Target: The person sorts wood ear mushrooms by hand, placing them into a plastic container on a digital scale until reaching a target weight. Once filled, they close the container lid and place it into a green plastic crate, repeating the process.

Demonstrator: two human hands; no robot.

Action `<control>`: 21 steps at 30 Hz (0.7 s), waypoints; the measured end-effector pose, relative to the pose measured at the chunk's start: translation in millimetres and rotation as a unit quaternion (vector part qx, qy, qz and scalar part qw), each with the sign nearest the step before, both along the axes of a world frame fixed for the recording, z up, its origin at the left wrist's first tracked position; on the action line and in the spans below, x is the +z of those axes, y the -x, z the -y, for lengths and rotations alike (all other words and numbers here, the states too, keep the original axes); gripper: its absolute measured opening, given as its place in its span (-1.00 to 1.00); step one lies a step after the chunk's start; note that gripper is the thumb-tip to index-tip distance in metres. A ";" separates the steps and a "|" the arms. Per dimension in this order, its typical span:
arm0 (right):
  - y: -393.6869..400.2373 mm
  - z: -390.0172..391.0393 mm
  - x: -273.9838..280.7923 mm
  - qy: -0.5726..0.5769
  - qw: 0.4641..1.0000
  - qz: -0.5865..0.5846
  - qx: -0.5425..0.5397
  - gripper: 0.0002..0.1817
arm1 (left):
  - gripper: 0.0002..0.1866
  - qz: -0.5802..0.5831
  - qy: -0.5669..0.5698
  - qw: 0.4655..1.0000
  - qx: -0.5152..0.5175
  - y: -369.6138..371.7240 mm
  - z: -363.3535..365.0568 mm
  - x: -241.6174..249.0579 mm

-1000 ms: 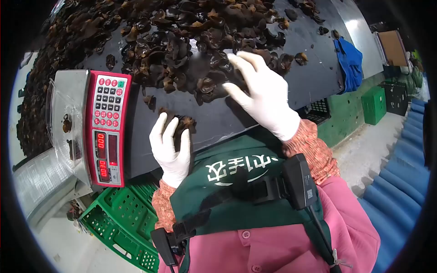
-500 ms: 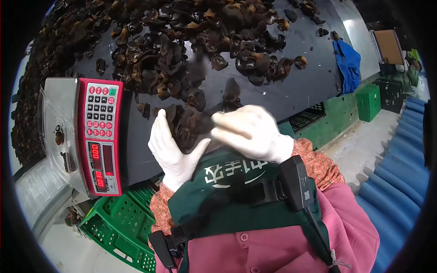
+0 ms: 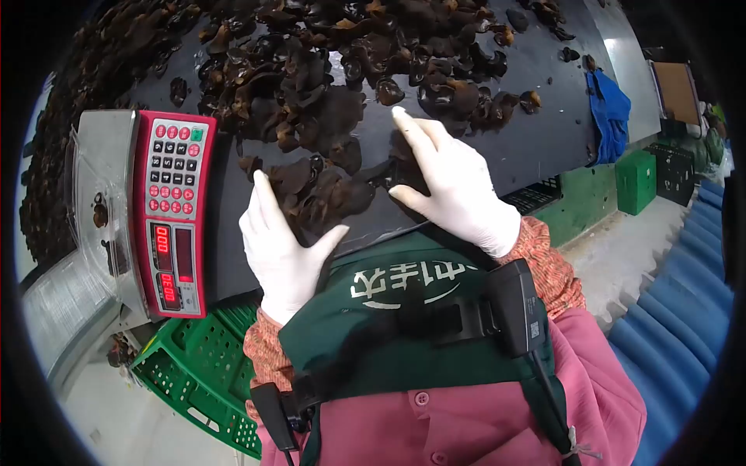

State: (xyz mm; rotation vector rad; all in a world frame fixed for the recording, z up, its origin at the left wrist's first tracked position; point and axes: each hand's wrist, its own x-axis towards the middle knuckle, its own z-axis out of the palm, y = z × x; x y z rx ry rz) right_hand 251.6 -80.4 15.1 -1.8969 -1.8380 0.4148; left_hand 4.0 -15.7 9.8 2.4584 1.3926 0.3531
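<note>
My left hand, in a white glove, has thumb and fingers spread at the near edge of the dark table. Its fingertips rest beside a small pile of dark brown fungus pieces. On the other side of that pile is my right hand, also gloved, with its fingers apart and pointing up toward the larger fungus heap. Between its thumb and index finger lies a dark piece, partly hidden. Neither hand is closed round anything.
A red and silver scale with lit digits stands at the left. Below it are green crates. A blue cloth hangs over the table's right edge. Farther right are a green box and blue corrugated sheeting.
My right hand has moved up and right, and its fingers have opened away from the small pile. My left hand has shifted slightly left, its fingers now beside the pile. The view has shifted a little.
</note>
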 end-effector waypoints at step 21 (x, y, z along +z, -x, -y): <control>27.9 4.3 -3.6 0.048 0.998 -0.029 -0.028 -0.49 | 0.11 0.023 0.112 0.993 -0.007 -20.2 -19.0 17.4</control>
